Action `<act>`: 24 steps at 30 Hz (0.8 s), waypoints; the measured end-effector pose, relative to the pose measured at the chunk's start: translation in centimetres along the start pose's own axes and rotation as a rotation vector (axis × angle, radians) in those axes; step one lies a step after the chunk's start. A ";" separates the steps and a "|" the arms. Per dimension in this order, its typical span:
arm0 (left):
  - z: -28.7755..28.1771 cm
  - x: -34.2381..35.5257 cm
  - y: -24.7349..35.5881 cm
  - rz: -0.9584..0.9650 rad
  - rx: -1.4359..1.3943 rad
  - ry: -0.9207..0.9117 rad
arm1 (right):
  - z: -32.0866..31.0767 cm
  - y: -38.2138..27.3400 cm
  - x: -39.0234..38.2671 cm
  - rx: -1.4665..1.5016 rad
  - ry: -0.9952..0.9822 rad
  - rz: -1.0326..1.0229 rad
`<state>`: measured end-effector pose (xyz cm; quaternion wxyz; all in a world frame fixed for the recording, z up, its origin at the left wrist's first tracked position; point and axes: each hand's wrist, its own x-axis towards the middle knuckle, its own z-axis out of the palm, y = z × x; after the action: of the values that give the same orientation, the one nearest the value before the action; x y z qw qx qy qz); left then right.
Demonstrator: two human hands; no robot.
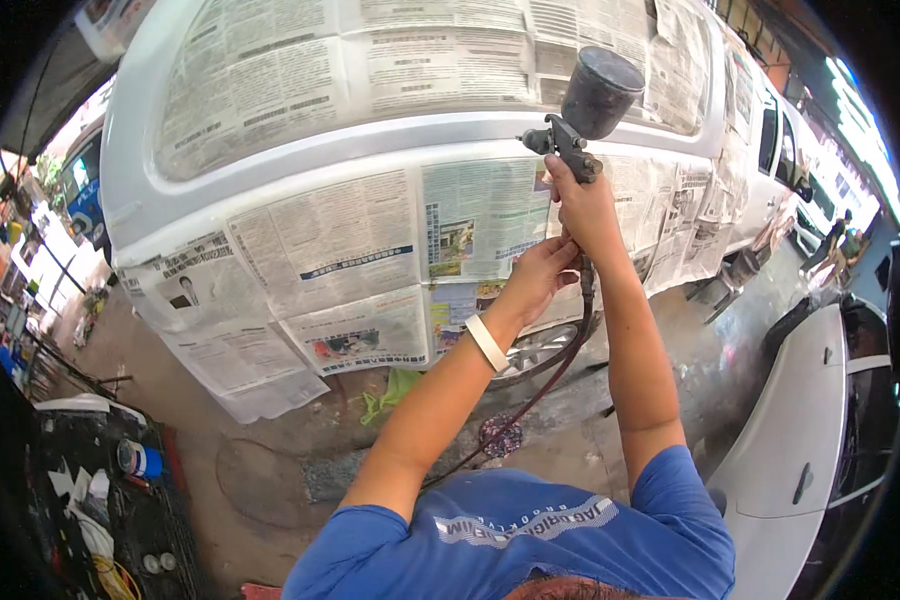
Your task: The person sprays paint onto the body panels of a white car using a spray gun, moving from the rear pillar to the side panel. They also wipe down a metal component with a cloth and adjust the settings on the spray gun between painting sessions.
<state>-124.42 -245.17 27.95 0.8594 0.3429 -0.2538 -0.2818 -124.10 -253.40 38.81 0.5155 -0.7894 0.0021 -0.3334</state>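
My right hand (590,215) is wrapped round the grip of a spray gun (567,143), its thumb up near the gun body. A dark, stained paint cup (605,92) sits on top of the gun, and the nozzle points left. My left hand (546,275), with a pale band on its wrist, is closed at the lower end of the grip, by the hose fitting; its fingertips are partly hidden. From there a dark red air hose (560,372) runs down toward my body. Beyond the gun stands a silver-white vehicle (300,150), its window and side covered with newspaper sheets (340,235).
A wheel (540,352) shows below the newspaper. Green cloth or plastic (390,395) lies on the floor beside it. A black tray or cart (120,440) with a blue-labelled can and cords stands at lower left. Another white car (785,420) is close at right.
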 end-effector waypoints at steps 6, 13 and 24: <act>-2.3 -1.8 1.6 0.038 -0.010 -0.033 | 3.2 -2.6 -1.3 -0.044 -0.022 -0.006; -3.0 -4.7 4.0 0.039 -0.001 0.023 | 6.3 -3.9 -2.2 -0.110 -0.056 0.059; -1.4 -8.4 18.9 1.129 1.181 0.284 | 8.4 -6.6 -3.5 -0.042 -0.287 -0.032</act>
<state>-123.63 -227.59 38.83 0.5739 0.5911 -0.3830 0.4178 -124.61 -242.30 40.27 0.4886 -0.8395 -0.0774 -0.2250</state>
